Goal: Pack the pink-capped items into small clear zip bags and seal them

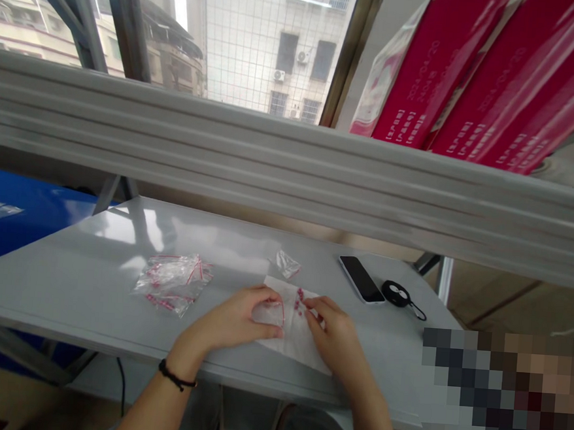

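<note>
My left hand [240, 316] curves its thumb and fingers around a small clear zip bag [267, 314] with a red seal line, gripping it at the mouth end. Just right of it, several small dark red beads [299, 301] lie on a white sheet of paper [302, 344]. Over the sheet's right part, my right hand [335, 330] has its thumb and fingers drawn together beside the beads. What sits between those fingertips is too small to tell.
Left on the table [90, 280] lies a pile of clear red-sealed bags [174, 282]. A crumpled clear bag [286, 265] is behind the paper. A phone [361, 279] and a black round case with a strap [397, 293] rest at right. A shelf beam [270, 168] crosses above.
</note>
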Action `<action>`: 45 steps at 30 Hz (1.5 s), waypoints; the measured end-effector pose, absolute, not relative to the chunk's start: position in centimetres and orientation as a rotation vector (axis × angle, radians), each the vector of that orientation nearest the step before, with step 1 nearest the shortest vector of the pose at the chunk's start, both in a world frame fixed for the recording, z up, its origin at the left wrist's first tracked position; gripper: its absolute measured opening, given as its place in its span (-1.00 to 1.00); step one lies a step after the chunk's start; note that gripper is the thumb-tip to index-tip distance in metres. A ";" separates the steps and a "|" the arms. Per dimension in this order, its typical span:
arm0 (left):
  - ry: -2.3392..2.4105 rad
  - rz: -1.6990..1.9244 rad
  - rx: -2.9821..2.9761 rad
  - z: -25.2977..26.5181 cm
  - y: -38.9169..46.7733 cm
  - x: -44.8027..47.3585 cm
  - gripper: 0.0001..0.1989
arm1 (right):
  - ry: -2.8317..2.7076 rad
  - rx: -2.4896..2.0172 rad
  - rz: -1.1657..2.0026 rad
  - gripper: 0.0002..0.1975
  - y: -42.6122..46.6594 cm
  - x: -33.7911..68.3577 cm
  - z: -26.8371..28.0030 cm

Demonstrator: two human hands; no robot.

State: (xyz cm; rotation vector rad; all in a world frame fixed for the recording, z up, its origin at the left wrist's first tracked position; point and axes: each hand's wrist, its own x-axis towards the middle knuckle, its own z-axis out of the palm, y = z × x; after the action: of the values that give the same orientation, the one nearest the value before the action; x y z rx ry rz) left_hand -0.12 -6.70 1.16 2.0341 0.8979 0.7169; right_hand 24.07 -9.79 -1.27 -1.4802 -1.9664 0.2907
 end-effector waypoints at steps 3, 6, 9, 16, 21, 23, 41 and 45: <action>0.896 0.708 2.031 1.0 -6.7 0.1 -0.61 | -2.017 -1.535 0.230 -0.75 -9.5 23.3 -1.9; 0.880 0.708 2.037 0.9 -6.7 0.1 -0.60 | -2.046 -1.585 0.196 -0.75 -9.3 23.1 -2.2; 0.885 0.712 2.054 0.8 -6.7 0.1 -0.59 | -2.064 -1.608 0.175 -0.76 -9.2 23.0 -2.3; 0.905 0.683 2.089 0.6 -6.7 -0.2 -0.53 | -2.080 -1.650 0.174 -0.76 -9.1 22.6 -2.3; 0.903 0.681 2.096 0.5 -6.7 -0.3 -0.51 | -2.062 -1.662 0.153 -0.77 -9.1 22.4 -2.1; 0.903 0.676 2.104 0.4 -6.7 -0.3 -0.51 | -2.053 -1.686 0.138 -0.78 -9.1 22.2 -2.0; 0.926 0.709 2.062 0.1 -6.7 -0.4 -0.48 | -2.013 -1.698 0.156 -0.79 -9.4 21.8 -1.5; 0.903 0.764 2.033 0.7 -6.7 -0.4 -0.53 | -1.891 -1.516 0.292 -0.84 -9.6 22.1 -0.6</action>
State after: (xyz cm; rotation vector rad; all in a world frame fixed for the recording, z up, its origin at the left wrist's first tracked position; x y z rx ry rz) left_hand -0.35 -6.66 0.69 2.0333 0.9030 0.7637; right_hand 22.14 -9.65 -0.56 -1.5157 -1.8907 0.2916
